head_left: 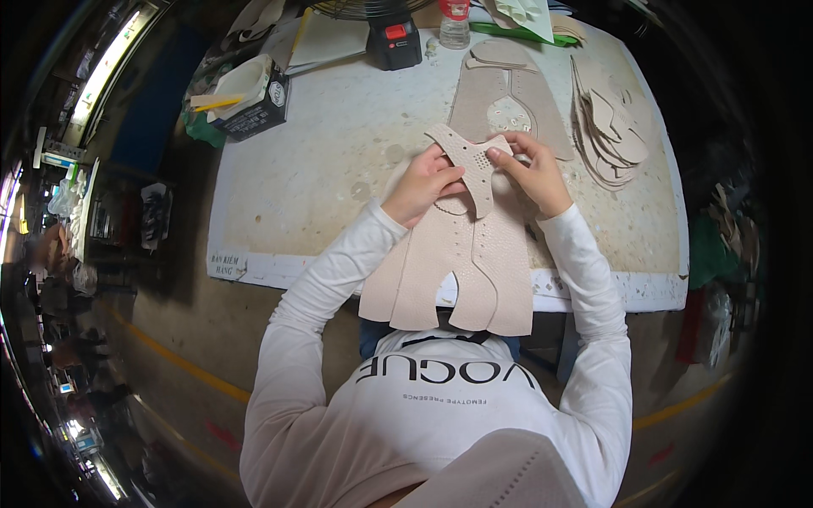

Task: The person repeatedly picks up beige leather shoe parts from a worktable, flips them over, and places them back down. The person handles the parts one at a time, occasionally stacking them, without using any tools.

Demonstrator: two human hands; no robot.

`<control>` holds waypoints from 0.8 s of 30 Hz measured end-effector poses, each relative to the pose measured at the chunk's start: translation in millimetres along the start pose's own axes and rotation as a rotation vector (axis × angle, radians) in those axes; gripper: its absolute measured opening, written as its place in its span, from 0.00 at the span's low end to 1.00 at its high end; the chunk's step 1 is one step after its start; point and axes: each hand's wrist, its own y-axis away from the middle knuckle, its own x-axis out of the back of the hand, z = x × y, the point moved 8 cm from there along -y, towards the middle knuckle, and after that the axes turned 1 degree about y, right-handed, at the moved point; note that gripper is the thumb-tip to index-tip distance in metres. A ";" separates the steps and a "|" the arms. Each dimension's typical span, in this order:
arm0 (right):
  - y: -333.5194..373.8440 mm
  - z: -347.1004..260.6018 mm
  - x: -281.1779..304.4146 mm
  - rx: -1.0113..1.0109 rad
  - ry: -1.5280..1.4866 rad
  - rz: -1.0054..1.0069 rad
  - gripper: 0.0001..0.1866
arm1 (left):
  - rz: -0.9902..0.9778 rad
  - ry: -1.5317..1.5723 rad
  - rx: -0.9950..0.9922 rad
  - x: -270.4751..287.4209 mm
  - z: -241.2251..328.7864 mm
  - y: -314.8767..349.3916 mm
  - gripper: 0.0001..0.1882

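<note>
Between my two hands is a small beige leather piece (476, 175) with curved arms and a patch of punched holes. My left hand (426, 184) grips its left side, the thumb lying on its face. With thumb and fingers my right hand (533, 169) pinches its upper right part. Beneath it, larger beige leather panels (432, 271) with pebbled grain lie overlapped and hang over the table's near edge. My fingers hide part of the small piece.
On the white worktable (313, 186), a U-shaped stack of leather pieces (466, 97) lies beyond my hands. More cut pieces (610, 127) are piled at the right. A black box (258, 110) stands left. A fan's base (394, 44) and a bottle (455, 27) are at the back.
</note>
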 end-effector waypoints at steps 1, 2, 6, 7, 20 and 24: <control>0.7 2.0 -2.9 -0.032 -0.067 -0.043 0.12 | 0.007 -0.017 0.001 0.3 -0.8 -0.4 0.21; 0.7 3.8 -6.6 -0.063 -0.134 -0.083 0.13 | 0.001 -0.024 -0.020 -0.3 0.8 -0.8 0.22; 5.1 4.7 11.9 -0.087 -0.156 -0.062 0.16 | -0.022 -0.568 -0.242 -4.2 26.6 3.4 0.21; 8.9 -6.6 26.5 0.054 -0.148 -0.029 0.16 | -0.050 -0.776 -0.310 -6.7 35.3 8.1 0.21; 70.6 40.4 169.6 -0.107 0.514 0.359 0.17 | -0.241 -1.466 -0.444 -29.1 39.9 28.1 0.22; 73.0 19.7 161.7 -0.039 0.911 0.442 0.17 | -0.239 -1.430 -0.443 -27.1 41.0 28.2 0.15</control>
